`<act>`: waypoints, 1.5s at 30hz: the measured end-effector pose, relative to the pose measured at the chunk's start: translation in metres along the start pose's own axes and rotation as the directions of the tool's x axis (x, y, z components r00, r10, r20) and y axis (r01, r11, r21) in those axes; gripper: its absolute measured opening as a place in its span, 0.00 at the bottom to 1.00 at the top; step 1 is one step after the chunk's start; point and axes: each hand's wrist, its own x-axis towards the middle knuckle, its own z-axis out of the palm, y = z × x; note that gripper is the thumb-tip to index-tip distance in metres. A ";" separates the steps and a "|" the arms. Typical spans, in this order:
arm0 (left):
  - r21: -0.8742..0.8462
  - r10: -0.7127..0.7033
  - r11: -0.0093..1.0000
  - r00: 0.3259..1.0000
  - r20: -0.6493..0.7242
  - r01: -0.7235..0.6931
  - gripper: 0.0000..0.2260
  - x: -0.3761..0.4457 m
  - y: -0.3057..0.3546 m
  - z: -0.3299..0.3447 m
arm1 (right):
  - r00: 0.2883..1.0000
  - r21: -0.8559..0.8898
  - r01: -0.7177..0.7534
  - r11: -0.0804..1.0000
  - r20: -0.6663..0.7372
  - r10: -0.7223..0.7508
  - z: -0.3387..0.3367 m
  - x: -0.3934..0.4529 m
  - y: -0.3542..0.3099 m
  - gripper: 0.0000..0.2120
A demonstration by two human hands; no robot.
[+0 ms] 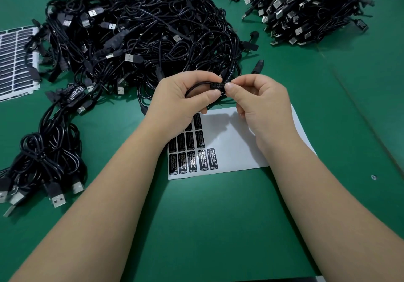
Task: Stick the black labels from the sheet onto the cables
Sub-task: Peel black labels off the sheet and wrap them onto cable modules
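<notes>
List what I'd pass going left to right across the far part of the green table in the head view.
Full label sheet at the left edge → big loose tangle of black USB cables → stacked pile of cables at the upper right.

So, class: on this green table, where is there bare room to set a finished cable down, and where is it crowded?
Bare green table lies near the person, between the forearms below the label sheet. A second free patch sits right of the sheet, below the stacked cable bundle. The far left is crowded: the loose cable pile, a smaller cable bunch and a second label sheet.
</notes>
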 end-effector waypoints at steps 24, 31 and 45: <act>-0.168 -0.187 0.974 0.962 -0.200 0.155 0.09 -0.001 0.003 0.013 | 0.988 -0.267 0.104 0.958 -0.079 -0.130 0.007 -0.003 0.005 0.08; -0.154 -0.162 0.979 0.970 -0.179 0.135 0.09 -0.002 0.003 0.014 | 0.990 -0.276 0.092 0.957 -0.075 -0.117 0.006 -0.003 0.003 0.09; -0.430 -0.294 0.877 0.947 -0.127 0.214 0.05 0.003 0.004 0.004 | 0.985 0.111 -0.156 0.982 -0.055 0.163 0.000 0.000 -0.010 0.09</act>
